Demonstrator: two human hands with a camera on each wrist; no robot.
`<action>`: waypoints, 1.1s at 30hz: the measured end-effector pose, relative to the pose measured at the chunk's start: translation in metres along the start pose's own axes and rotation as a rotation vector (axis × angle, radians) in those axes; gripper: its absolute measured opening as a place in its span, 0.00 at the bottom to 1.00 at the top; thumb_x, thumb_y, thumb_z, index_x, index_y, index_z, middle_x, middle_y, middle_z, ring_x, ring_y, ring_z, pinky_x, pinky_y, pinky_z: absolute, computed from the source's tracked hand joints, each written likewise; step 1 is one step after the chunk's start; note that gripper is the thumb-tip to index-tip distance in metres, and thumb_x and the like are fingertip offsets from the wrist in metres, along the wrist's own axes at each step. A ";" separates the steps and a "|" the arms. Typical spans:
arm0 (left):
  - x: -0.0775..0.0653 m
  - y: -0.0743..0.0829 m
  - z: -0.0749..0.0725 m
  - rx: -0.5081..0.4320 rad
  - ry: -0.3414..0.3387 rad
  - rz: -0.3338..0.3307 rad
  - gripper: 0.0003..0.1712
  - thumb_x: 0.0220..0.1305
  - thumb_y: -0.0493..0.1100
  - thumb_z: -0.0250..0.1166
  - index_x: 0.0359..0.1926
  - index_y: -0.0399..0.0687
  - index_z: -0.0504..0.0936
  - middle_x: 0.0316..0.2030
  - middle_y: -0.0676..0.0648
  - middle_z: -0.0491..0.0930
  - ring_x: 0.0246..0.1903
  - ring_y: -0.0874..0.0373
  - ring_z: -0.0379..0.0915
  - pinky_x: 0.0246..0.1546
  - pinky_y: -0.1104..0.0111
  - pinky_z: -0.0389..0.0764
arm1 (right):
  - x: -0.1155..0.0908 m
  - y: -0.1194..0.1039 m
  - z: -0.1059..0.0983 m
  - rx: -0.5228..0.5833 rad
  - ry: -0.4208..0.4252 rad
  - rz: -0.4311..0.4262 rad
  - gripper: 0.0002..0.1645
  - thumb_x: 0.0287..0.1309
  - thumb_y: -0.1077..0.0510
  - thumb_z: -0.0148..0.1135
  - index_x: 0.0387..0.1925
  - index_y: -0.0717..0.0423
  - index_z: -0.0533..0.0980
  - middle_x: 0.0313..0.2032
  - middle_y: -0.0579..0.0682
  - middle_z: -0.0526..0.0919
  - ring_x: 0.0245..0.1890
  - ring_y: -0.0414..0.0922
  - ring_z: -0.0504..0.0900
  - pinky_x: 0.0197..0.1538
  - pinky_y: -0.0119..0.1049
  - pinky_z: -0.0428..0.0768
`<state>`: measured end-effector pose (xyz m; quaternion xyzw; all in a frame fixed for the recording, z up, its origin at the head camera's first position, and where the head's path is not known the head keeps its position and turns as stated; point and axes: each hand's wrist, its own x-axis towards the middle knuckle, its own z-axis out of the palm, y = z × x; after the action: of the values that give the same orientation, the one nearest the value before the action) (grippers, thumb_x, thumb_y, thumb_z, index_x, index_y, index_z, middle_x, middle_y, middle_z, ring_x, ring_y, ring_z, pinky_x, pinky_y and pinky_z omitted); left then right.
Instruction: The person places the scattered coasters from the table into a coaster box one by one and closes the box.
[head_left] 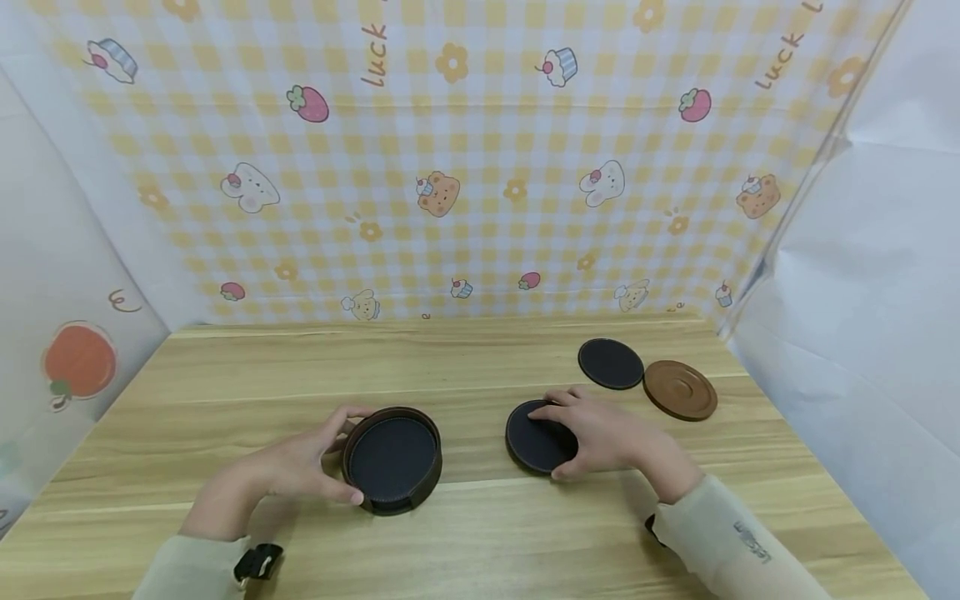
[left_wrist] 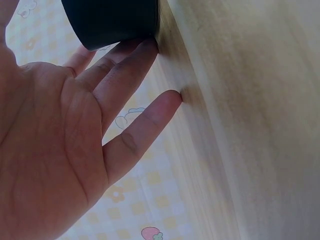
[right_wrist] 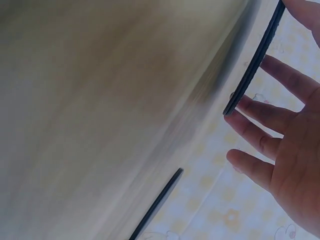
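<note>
A round dark coaster holder (head_left: 429, 487) stands on the table left of centre, with a black stitched coaster (head_left: 393, 457) lying inside it. My left hand (head_left: 296, 463) holds the holder from the left, thumb at the near side and fingers at the far side. In the left wrist view its fingertips touch the holder's dark wall (left_wrist: 115, 22). My right hand (head_left: 609, 432) grips round black coasters (head_left: 534, 442) by the edge, between thumb and fingers. In the right wrist view the edge of these coasters (right_wrist: 254, 62) looks like two thin layers together.
Behind the right hand a flat black coaster (head_left: 611, 363) lies on the wooden table (head_left: 480, 550). Beside it, to the right, is a brown round disc (head_left: 680, 390) with ringed grooves. A yellow checked cloth (head_left: 487, 150) hangs at the back, with white sheets at both sides.
</note>
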<state>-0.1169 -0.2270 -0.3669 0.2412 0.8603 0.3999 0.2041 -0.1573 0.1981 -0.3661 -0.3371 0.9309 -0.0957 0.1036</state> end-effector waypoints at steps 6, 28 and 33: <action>0.001 0.000 0.000 -0.007 0.004 0.011 0.58 0.49 0.51 0.79 0.72 0.46 0.51 0.65 0.33 0.69 0.67 0.29 0.60 0.62 0.32 0.63 | 0.006 -0.010 -0.002 -0.002 -0.016 -0.015 0.46 0.46 0.38 0.75 0.67 0.41 0.71 0.71 0.55 0.66 0.68 0.55 0.66 0.60 0.52 0.76; 0.000 0.001 0.000 -0.008 0.002 -0.003 0.58 0.49 0.51 0.78 0.72 0.47 0.51 0.65 0.32 0.68 0.67 0.29 0.60 0.61 0.33 0.64 | 0.027 -0.051 -0.011 -0.012 -0.019 -0.084 0.46 0.47 0.36 0.73 0.69 0.36 0.69 0.72 0.52 0.64 0.66 0.50 0.66 0.59 0.46 0.77; 0.000 0.000 0.000 -0.004 0.001 0.002 0.59 0.49 0.51 0.78 0.72 0.46 0.50 0.65 0.32 0.68 0.67 0.29 0.60 0.62 0.32 0.62 | 0.032 -0.059 -0.011 -0.024 -0.016 -0.101 0.46 0.47 0.34 0.72 0.69 0.34 0.68 0.72 0.50 0.64 0.64 0.47 0.67 0.58 0.44 0.77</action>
<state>-0.1166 -0.2268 -0.3670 0.2416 0.8594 0.4020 0.2037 -0.1488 0.1340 -0.3454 -0.3858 0.9128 -0.0868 0.1021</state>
